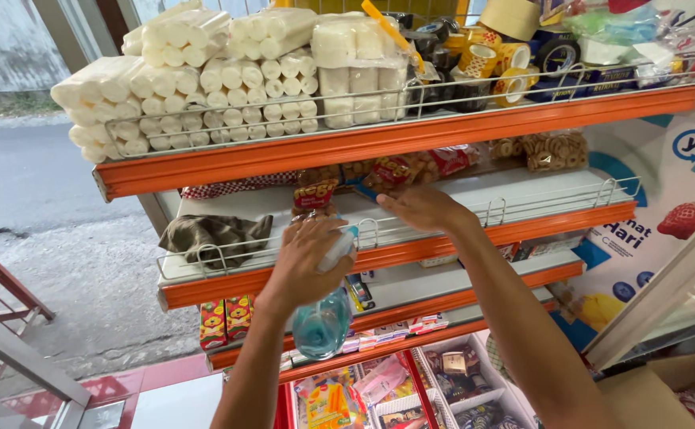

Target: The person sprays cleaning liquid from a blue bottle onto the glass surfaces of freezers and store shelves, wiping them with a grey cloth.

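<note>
My left hand [309,258] grips a clear spray bottle [323,322] of pale blue liquid by its neck, in front of the middle orange-edged shelf [411,253]. My right hand [423,208] reaches over that shelf's wire rail, fingers spread flat, touching or nearly touching packets of round biscuits [395,171] at the back. A crumpled grey-brown cloth [216,237] lies on the same shelf, to the left of my left hand.
The top shelf [395,135] carries wrapped white rolls [228,79] and rolls of tape [494,67]. Lower shelves hold small snack boxes [226,320] and packets [339,401]. A poster with fruit pictures [665,230] stands right. A paved street [53,238] lies left.
</note>
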